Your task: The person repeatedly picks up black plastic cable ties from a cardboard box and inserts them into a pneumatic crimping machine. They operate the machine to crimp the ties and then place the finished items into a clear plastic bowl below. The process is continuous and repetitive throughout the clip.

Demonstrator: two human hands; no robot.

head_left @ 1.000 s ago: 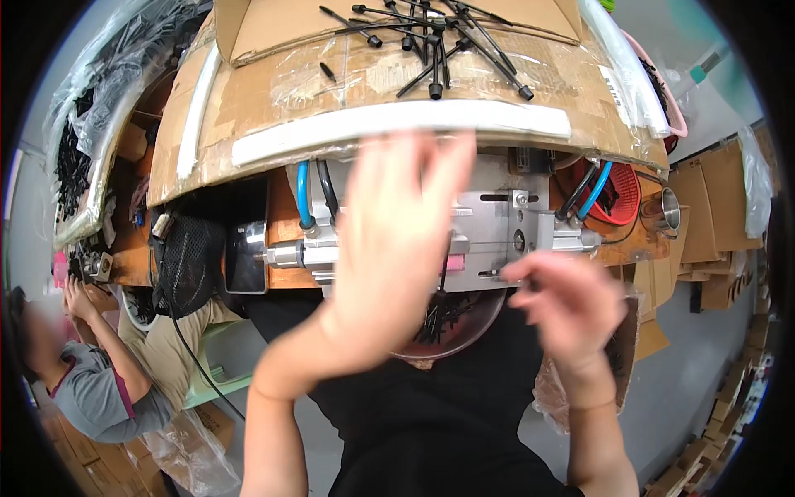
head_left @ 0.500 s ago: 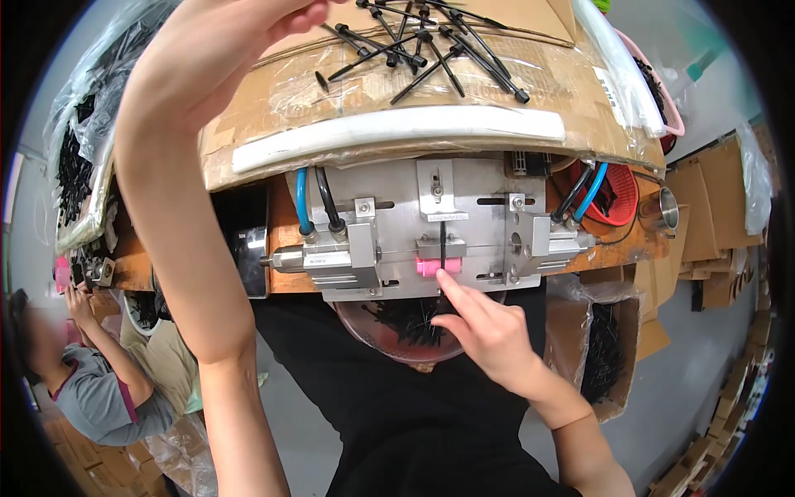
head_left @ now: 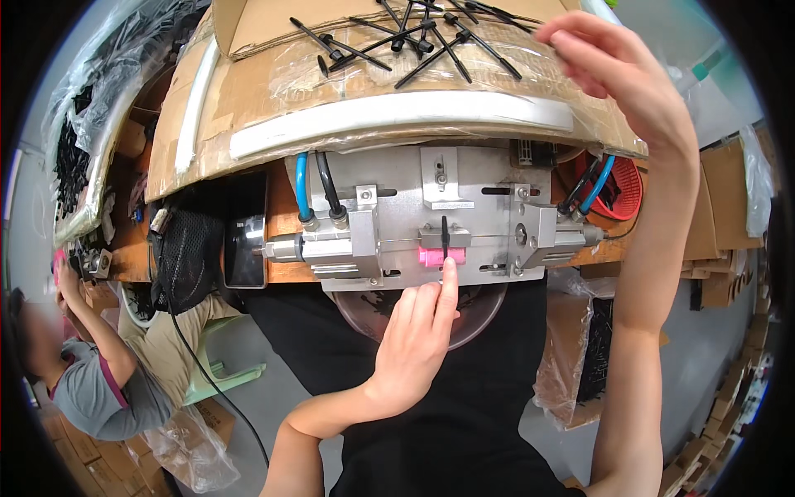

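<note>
My left hand (head_left: pixel 414 344) is at the metal fixture (head_left: pixel 406 182), index finger stretched out and the other fingers curled. That fingertip touches the lower end of a slim black rod-like part (head_left: pixel 445 236), which lies across a small metal block and the pink block (head_left: pixel 431 257) in front of it. Nothing shows gripped in this hand. Up at the right, my right hand (head_left: pixel 609 62) hovers over the cardboard with loosely bent fingers, holding nothing visible. Its fingertips are near the end of one of several black rods (head_left: pixel 422 37) with collars, scattered on the cardboard surface (head_left: pixel 348 87).
Metal cylinders (head_left: pixel 339 244) with blue and black hoses flank the fixture. Below it, a translucent bowl (head_left: pixel 484 319) sits in front of my lap. A red basket (head_left: pixel 625 195) stands at right, and a dark tablet (head_left: pixel 247 240) at left. Another person (head_left: pixel 108 364) works far left.
My hands have swapped places: the left came down from the cardboard to the fixture, and the right left the fixture and rose to the cardboard's right side. The view shifted slightly.
</note>
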